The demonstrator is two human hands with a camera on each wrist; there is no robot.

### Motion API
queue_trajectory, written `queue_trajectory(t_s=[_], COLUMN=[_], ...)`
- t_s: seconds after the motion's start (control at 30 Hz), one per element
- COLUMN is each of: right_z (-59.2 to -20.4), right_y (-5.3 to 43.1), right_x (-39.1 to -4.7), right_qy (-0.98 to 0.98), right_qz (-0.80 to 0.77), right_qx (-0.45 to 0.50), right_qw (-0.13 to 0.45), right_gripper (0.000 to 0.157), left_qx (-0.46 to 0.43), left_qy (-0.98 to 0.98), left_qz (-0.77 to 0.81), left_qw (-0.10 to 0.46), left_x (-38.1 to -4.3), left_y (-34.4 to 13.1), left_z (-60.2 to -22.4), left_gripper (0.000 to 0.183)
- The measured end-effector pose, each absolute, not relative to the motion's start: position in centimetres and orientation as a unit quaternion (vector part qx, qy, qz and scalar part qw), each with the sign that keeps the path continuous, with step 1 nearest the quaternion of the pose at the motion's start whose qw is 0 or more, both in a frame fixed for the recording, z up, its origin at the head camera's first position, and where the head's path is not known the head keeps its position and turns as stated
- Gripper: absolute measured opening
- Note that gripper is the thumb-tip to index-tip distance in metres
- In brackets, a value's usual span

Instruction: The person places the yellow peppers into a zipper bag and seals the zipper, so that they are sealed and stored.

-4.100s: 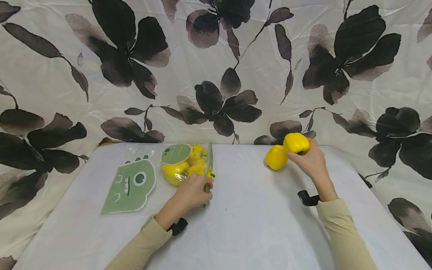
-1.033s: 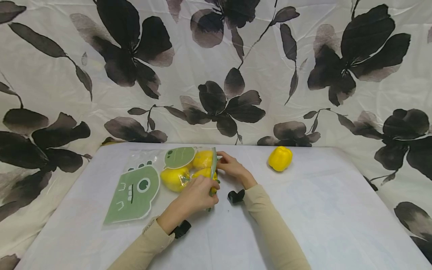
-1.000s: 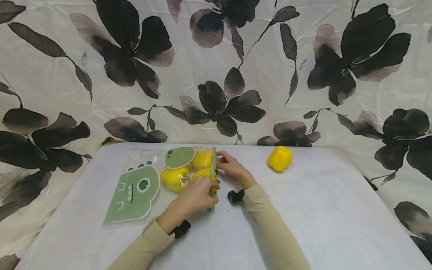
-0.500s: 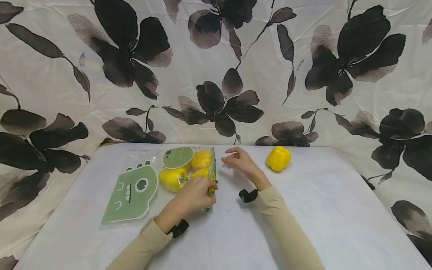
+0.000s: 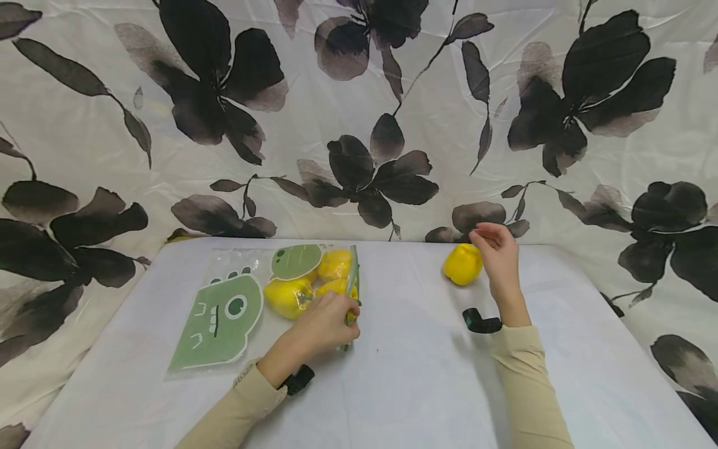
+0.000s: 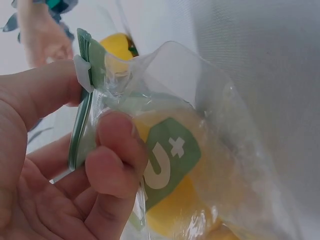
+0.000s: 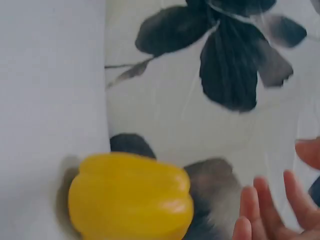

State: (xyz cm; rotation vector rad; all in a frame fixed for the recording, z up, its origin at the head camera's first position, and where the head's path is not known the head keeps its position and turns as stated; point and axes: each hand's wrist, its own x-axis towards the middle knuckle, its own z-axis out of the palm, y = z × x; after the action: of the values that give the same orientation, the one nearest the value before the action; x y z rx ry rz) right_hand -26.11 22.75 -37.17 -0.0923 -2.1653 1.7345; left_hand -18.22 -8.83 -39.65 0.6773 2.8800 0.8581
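Observation:
My left hand (image 5: 322, 321) grips the green-edged mouth of a clear zip bag (image 5: 238, 318) printed with a green cartoon monster. In the left wrist view, thumb and fingers curl around the green seal strip (image 6: 82, 125), beside a white slider (image 6: 83, 74). Several yellow bell peppers (image 5: 288, 298) lie inside the bag, seen through the film. Beside one loose yellow bell pepper (image 5: 462, 264) on the table, my right hand (image 5: 501, 265) hovers with relaxed fingers and holds nothing. The right wrist view shows its fingers (image 7: 270, 210) apart from that pepper.
A white cloth covers the table (image 5: 404, 374). Behind the table's far edge hangs a floral curtain (image 5: 269, 187). A black wrist camera (image 5: 481, 321) is worn on the right wrist, another (image 5: 299, 379) on the left.
Four seconds ago the right hand held a pepper; by one second ago it was at the bag's mouth. Since then it has moved right to the remaining loose pepper. The left hand stays on the bag.

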Motion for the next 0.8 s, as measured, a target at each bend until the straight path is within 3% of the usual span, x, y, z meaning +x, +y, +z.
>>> queue_trajectory(t_s=[0.1,0.27,0.4,0.57,0.8], right_z=[-37.9,-39.7,-40.8,-41.2,-41.1], right_y=[24.2,25.7,26.1,26.3,26.3], right_x=[-26.2,-26.7,-27.0,-27.2,-27.2], right_qy=[-0.772,-0.795,-0.773,-0.742,-0.716], right_qz=[0.605,0.574,0.590,0.622,0.663], right_qx=[-0.128,-0.195,-0.202,-0.204,-0.166], right_qw=[0.148,-0.018,-0.115,-0.142,-0.145], right_gripper=[0.047,0.085,0.102,0.104,0.089], left_qx=[0.225,0.239,0.252,0.252,0.246], left_qy=[0.933,0.931,0.930,0.930,0.931], left_qz=[0.279,0.274,0.267,0.267,0.269], left_qw=[0.032,0.030,0.027,0.029,0.032], left_x=[-18.2,-18.2,-18.4,-18.4,-18.2], left_y=[-8.9,-9.0,-9.0,-8.9,-8.9], left_z=[-39.7,-39.8,-40.0,-39.9,-39.6], left_gripper=[0.020,0.020,0.022,0.022,0.021])
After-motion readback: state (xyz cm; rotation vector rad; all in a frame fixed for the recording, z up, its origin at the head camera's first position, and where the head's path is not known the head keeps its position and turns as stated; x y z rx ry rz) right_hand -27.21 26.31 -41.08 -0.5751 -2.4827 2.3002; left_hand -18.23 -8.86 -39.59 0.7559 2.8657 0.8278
